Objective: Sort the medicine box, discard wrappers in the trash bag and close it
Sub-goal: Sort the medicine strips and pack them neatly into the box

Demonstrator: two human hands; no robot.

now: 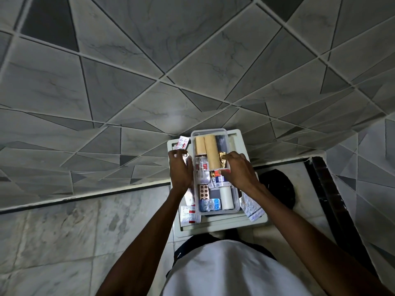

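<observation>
The clear medicine box (214,133) sits on a small white bench (235,223), lid off. The left hand (181,167) braces its left wall, fingers spread flat. The right hand (239,169) reaches inside, fingers pinched on a small packet (224,170) beside the tan tube (211,152), probably sorting. Blister strips (251,207) lie outside the box, perhaps set aside.

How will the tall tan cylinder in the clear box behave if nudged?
The tan cylinder lies on its side, so it could roll, though the clear box wall and neighbouring packs hem it in. It looks like a stiff, probably light tube.
</observation>
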